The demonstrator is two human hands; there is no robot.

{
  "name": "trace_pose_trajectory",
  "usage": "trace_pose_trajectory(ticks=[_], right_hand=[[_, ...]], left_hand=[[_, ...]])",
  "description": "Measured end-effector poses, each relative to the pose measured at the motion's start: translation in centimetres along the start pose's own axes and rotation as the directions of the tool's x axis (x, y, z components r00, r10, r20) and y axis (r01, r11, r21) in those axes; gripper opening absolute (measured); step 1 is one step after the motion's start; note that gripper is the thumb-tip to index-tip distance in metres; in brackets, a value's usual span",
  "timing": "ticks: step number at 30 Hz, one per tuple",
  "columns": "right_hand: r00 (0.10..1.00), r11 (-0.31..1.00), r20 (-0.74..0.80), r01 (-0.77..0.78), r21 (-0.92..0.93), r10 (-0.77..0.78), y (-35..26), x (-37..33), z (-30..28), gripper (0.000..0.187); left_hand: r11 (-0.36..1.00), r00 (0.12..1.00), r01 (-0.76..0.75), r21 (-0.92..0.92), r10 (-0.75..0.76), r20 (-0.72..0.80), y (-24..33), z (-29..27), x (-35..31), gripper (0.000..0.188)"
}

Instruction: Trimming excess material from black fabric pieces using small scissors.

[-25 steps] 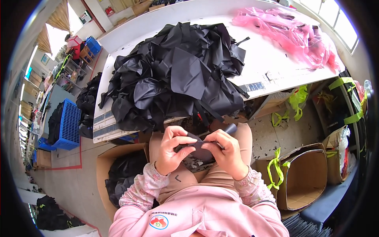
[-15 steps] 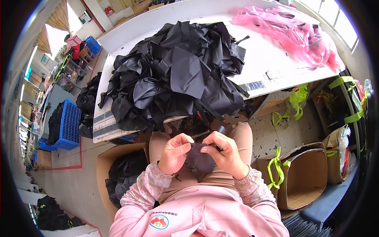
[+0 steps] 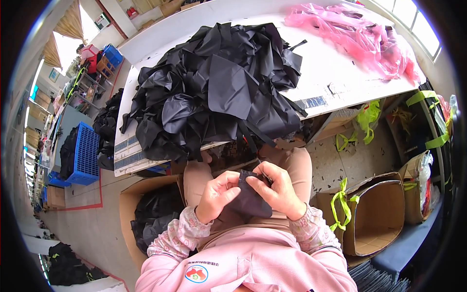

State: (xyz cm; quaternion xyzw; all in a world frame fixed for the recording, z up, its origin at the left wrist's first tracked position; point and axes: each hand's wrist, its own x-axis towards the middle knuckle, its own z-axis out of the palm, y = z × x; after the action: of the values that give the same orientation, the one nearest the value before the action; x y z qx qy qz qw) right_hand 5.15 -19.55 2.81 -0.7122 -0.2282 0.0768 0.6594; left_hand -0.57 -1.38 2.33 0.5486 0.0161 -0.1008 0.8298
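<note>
Over my lap, a small black fabric piece [image 3: 247, 198] hangs between my two hands, its upper edge pinched near the fingertips. My right hand [image 3: 279, 191] is closed on it, thumb laid over its face and fingers curled behind. At the piece's left upper edge is my left hand [image 3: 215, 195], fingers bent against the edge with the thumb a little lower. Some of the fingertips are hidden behind the cloth. Ahead of my knees, a large heap of black fabric pieces [image 3: 231, 90] lies on the white table [image 3: 335, 100].
Pink plastic sheeting [image 3: 348, 36] covers the table's far right. By my left leg stands a cardboard box [image 3: 127, 207] holding black fabric; an open cardboard box [image 3: 377, 219] with a yellow-green tie [image 3: 341, 207] is at my right. A blue crate [image 3: 86, 155] sits on the left.
The dark cylindrical end seen above my right hand no longer shows. My left thumb has shifted off the fabric's top edge, and the piece now hangs flatter, with more of it showing.
</note>
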Motion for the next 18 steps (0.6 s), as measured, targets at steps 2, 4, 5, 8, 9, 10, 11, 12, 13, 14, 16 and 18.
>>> trace_pose_trajectory(ticks=[2, 4, 5, 8, 9, 10, 11, 12, 13, 14, 16, 18], right_hand=[[1.0, 1.0, -0.001, 0.001, -0.016, -0.001, 0.0, 0.1, 0.0, 0.015], [0.999, 0.999, 0.032, -0.036, -0.027, 0.037, -0.3, 0.1, -0.1, 0.015], [0.999, 0.999, 0.033, -0.036, -0.027, 0.037, -0.1, 0.2, -0.2, 0.015], [0.977, 0.986, 0.15, -0.162, 0.044, 0.154, 0.5, 0.3, -0.6, 0.015], [0.968, 0.949, 0.196, -0.202, 0.24, 0.157, 0.7, 0.4, -0.6, 0.013], [0.959, 0.873, 0.242, -0.242, 0.424, 0.148, 0.9, 0.5, -0.7, 0.012], [0.959, 0.873, 0.241, -0.242, 0.424, 0.148, 1.1, 0.7, -0.8, 0.012], [0.946, 0.823, 0.268, -0.296, 0.485, 0.182, 1.2, 0.8, -1.0, 0.014], [0.931, 0.766, 0.298, -0.348, 0.541, 0.213, 1.4, 1.0, -1.2, 0.017], [0.921, 0.752, 0.327, -0.367, 0.548, 0.211, 1.3, 1.1, -1.3, 0.02], [0.903, 0.688, 0.372, -0.412, 0.598, 0.217, 2.0, 1.0, -0.9, 0.021], [0.855, 0.591, 0.431, -0.513, 0.622, 0.289, 2.0, 1.0, -0.4, 0.026]], left_hand=[[0.97, 0.985, -0.172, 0.174, 0.164, 0.058, 0.0, 0.2, -0.1, 0.026], [0.947, 0.984, -0.178, 0.268, 0.165, 0.072, -0.3, -0.5, 0.0, 0.024], [0.915, 0.982, -0.186, 0.358, 0.165, 0.087, -0.3, -0.9, 0.0, 0.022], [0.926, 0.989, -0.143, 0.35, 0.116, 0.096, 0.2, -1.0, 0.1, 0.017], [0.926, 0.988, -0.143, 0.35, 0.115, 0.099, 0.1, -1.1, 0.1, 0.017], [0.965, 0.986, -0.131, 0.228, 0.102, 0.134, 0.1, -1.2, 0.1, 0.016], [0.988, 0.981, -0.112, 0.104, 0.093, 0.171, 0.2, -1.1, 0.2, 0.016], [0.988, 0.981, -0.112, 0.104, 0.093, 0.171, 0.2, -0.8, 0.1, 0.016], [0.991, 0.983, -0.129, 0.031, 0.124, 0.138, 0.6, -0.1, 0.0, 0.016], [0.988, 0.983, -0.148, -0.041, 0.152, 0.102, 0.7, 0.3, 0.1, 0.016], [0.988, 0.984, -0.146, -0.056, 0.151, 0.097, 0.5, 0.6, 0.0, 0.016], [0.987, 0.984, -0.143, -0.071, 0.149, 0.092, 0.0, 0.3, -0.1, 0.017]])
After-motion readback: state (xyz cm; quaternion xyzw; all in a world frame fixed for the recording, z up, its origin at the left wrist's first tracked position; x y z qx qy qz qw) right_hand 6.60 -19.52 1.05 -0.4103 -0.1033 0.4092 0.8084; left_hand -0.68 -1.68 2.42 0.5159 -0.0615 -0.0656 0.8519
